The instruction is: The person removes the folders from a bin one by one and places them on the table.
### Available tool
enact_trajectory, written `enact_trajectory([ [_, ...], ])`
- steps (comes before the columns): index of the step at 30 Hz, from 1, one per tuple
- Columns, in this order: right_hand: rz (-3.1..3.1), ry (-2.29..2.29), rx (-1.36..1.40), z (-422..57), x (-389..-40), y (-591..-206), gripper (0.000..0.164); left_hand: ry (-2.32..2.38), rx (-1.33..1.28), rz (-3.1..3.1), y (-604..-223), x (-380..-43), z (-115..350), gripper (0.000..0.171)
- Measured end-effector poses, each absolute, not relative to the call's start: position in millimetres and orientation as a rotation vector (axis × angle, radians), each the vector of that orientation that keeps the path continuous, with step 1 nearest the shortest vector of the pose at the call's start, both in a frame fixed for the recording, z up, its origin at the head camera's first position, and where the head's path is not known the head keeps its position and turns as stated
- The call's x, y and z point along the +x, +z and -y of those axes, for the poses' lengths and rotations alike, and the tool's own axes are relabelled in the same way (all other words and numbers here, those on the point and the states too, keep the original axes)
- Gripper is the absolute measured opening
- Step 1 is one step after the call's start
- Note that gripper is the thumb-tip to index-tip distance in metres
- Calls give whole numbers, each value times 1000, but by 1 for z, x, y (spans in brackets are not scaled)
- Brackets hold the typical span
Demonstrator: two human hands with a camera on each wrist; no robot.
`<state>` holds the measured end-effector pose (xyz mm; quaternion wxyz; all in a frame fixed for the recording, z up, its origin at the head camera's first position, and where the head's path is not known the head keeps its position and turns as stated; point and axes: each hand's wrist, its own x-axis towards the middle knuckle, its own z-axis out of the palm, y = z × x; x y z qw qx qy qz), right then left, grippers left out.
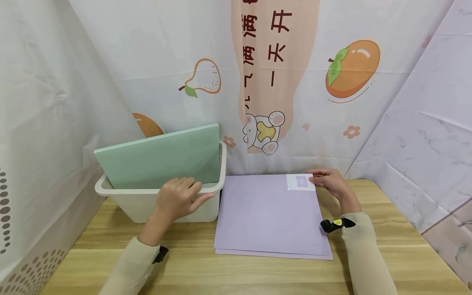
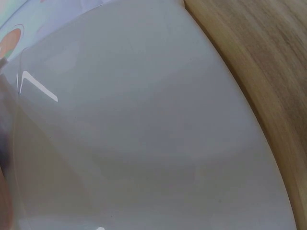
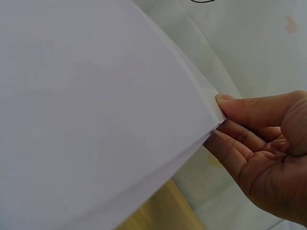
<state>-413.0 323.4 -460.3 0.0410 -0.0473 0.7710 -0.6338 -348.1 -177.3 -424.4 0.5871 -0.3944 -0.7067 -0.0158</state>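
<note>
My left hand [image 1: 178,198] grips the front rim of a white plastic bin [image 1: 129,203], its fingers over the edge and the thumb along the outside. Inside the bin a flat mint-green panel [image 1: 166,157] leans, sticking up above the rim. To the right of the bin lie two flat lilac panels [image 1: 265,217], one on top of the other and slightly offset. Between thumb and fingers my right hand [image 1: 330,181] pinches their far right corner, beside a white label [image 1: 301,182]. In the right wrist view that corner is raised toward the camera.
A wooden table [image 1: 191,274] carries the bin and the panels. Behind it hangs a white curtain [image 1: 166,41] printed with fruit and characters. At the left edge a pale perforated surface [image 1: 22,229] stands close by.
</note>
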Motion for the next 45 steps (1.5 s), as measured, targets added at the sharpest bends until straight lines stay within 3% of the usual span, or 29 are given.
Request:
enact_trajectory([
  [13,-2372,-1888,-150,-324,-414,-461,46,-35,-935,1622,-412,-339,172,61],
  [32,-2376,-1870,-145,-323,-414,-463,55,-39,-917,1643,-427,-351,178,61],
  [45,-2358,-1870,-163,-323,-412,-463,42,-42,-918,1633,-425,-349,178,61],
])
